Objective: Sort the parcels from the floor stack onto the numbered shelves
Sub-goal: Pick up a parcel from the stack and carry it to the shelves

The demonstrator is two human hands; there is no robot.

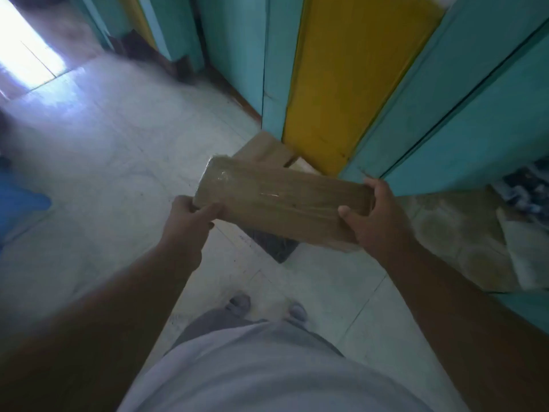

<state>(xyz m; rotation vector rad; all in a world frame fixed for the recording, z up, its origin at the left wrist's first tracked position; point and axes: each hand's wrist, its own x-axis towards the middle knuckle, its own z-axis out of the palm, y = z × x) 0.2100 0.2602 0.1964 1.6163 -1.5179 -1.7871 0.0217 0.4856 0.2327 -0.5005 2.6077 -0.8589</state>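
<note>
A long brown parcel [276,197] wrapped in shiny tape is held level in front of me, above the floor. My left hand [190,217] grips its left end, thumb on top. My right hand [372,215] grips its right end with the fingers curled over the far edge. Behind and below the parcel lies a cardboard box [264,151] on the floor against the wall, partly hidden. A dark flat item [274,245] shows under the parcel. No numbered shelf is visible.
A teal and yellow panelled wall [356,84] rises ahead and to the right. Pale floor tiles [118,162] stretch to the left toward a bright doorway [26,55]. A patterned cloth surface [463,242] is at the right. My feet [264,306] stand below.
</note>
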